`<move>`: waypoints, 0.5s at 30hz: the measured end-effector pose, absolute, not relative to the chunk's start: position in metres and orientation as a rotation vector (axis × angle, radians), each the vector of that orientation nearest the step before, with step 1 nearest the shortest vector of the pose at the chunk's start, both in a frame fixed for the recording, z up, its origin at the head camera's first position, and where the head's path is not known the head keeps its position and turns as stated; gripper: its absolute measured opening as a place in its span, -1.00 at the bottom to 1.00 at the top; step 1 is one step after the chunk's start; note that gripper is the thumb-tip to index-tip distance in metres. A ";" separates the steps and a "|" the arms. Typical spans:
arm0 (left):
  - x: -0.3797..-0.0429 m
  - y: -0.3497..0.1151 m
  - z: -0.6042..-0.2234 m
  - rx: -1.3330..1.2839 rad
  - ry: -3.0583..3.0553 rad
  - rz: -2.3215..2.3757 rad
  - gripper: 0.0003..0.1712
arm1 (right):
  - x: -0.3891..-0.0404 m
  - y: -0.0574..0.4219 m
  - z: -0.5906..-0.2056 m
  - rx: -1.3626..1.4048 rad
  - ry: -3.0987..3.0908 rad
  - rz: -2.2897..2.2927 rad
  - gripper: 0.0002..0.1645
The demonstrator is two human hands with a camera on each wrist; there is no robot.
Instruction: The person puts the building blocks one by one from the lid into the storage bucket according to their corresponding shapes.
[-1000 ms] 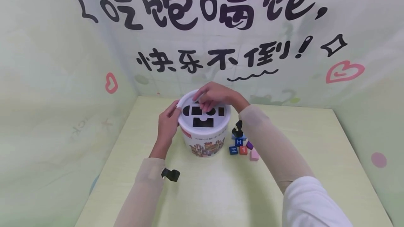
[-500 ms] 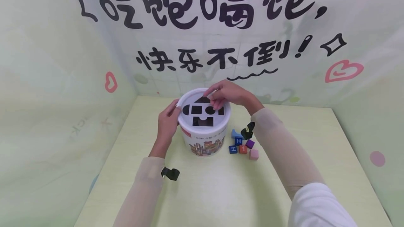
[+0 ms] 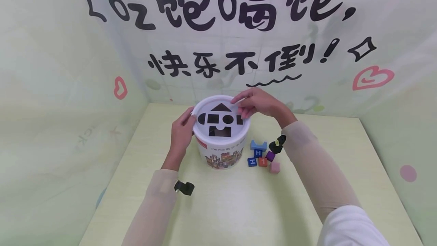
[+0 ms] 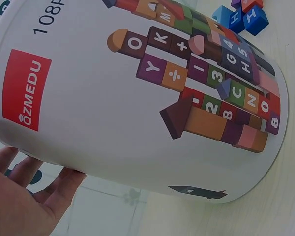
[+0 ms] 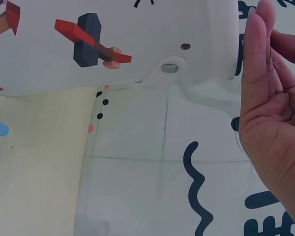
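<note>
A white bucket [image 3: 222,155] with printed block pictures stands on the table. Its white lid [image 3: 222,100] has several shaped holes, among them a triangle, a circle and a notched rectangle. My left hand [image 3: 182,132] holds the bucket at its left side, near the rim. In the left wrist view that hand's fingers [image 4: 64,189] lie against the bucket wall. My right hand [image 3: 261,103] is over the lid's right rear edge with nothing visible in it; contact with the lid is unclear. In the right wrist view its fingers [image 5: 255,59] are nearly straight.
Right of the bucket lie a light blue arch block [image 3: 258,145], two blue letter blocks [image 3: 252,162], an orange-red block [image 3: 263,161], a purple cube [image 3: 270,156] and a pink cube [image 3: 274,167]. A printed wall sheet [image 3: 205,63] rises behind the table [image 3: 218,208].
My right hand has moved rightward across the lid to its right edge, uncovering the triangular and round holes. The light blue arch block has come into full view. My left hand stays put.
</note>
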State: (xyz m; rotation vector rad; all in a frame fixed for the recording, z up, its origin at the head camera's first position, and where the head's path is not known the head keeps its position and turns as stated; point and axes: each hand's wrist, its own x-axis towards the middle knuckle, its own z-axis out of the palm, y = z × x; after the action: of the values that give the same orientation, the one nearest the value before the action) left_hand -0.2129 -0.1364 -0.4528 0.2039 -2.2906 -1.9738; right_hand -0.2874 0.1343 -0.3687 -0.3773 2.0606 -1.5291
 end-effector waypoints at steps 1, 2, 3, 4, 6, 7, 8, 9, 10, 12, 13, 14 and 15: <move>-0.213 -0.136 -0.453 0.203 -2.291 -1.973 -0.57 | -0.287 0.136 -0.370 -0.374 2.062 -1.533 -0.66; -0.213 -0.136 -0.453 0.204 -2.291 -1.973 -0.57 | -0.288 0.138 -0.371 -0.372 2.064 -1.537 -0.66; -0.213 -0.136 -0.452 0.206 -2.292 -1.972 -0.58 | -0.288 0.140 -0.372 -0.366 2.065 -1.539 -0.66; -0.213 -0.136 -0.452 0.205 -2.290 -1.972 -0.58 | -0.288 0.142 -0.373 -0.363 2.069 -1.540 -0.66; -0.213 -0.136 -0.452 0.207 -2.292 -1.969 -0.58 | -0.288 0.146 -0.375 -0.352 2.076 -1.541 -0.66; -0.213 -0.136 -0.452 0.207 -2.291 -1.968 -0.58 | -0.288 0.148 -0.376 -0.348 2.077 -1.543 -0.66; -0.213 -0.136 -0.452 0.211 -2.290 -1.968 -0.58 | -0.288 0.149 -0.377 -0.341 2.078 -1.544 -0.66; -0.213 -0.136 -0.452 0.212 -2.289 -1.969 -0.57 | -0.287 0.151 -0.378 -0.332 2.080 -1.546 -0.66; -0.213 -0.136 -0.452 0.211 -2.288 -1.969 -0.57 | -0.287 0.152 -0.379 -0.326 2.082 -1.545 -0.66; -0.213 -0.136 -0.452 0.213 -2.284 -1.975 -0.57 | -0.286 0.155 -0.381 -0.313 2.082 -1.548 -0.66; -0.213 -0.135 -0.452 0.214 -2.283 -1.977 -0.57 | -0.286 0.157 -0.382 -0.308 2.075 -1.554 -0.65; -0.213 -0.135 -0.452 0.216 -2.283 -1.979 -0.57 | -0.286 0.158 -0.383 -0.302 2.072 -1.559 -0.65; -0.213 -0.135 -0.452 0.214 -2.284 -1.980 -0.57 | -0.285 0.160 -0.384 -0.299 2.067 -1.565 -0.65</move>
State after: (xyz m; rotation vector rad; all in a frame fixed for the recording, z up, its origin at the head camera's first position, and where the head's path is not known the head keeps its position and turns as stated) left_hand -0.2134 -0.1354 -0.4517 0.2138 -2.2843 -1.9798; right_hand -0.2852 0.1596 -0.3835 -0.2989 2.0673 -1.5650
